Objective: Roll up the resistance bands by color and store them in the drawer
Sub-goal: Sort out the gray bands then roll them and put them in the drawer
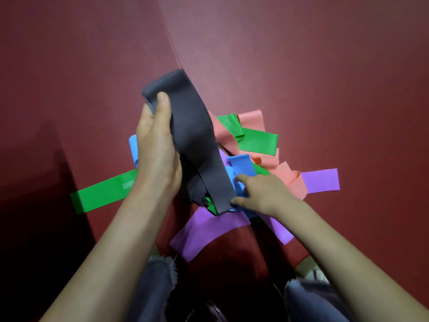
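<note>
I am on the first step: picking one color out of the pile so I can roll it. My left hand holds the top of the grey band up in the air. Its fingers and thumb are wrapped tight round the band. The rest of the grey band hangs down to the pile on the red floor.

My right hand is low on the pile, at the bottom end of the grey band. Its thumb touches the grey edge and its fingers lie spread over a blue band. I cannot tell if this hand pinches anything or just presses down.

Next, I think I need to pull the grey band free. Its low end is bunched up and mixed in with the others, so I should hold the pile down and lift slowly. Then I can start rolling from one end.

Green bands, purple bands and pink bands lie crossed over each other. I cannot count them, since many are tucked under. My left hand hides part of another blue one. I see no drawer anywhere. My knees are cut off at the bottom.
</note>
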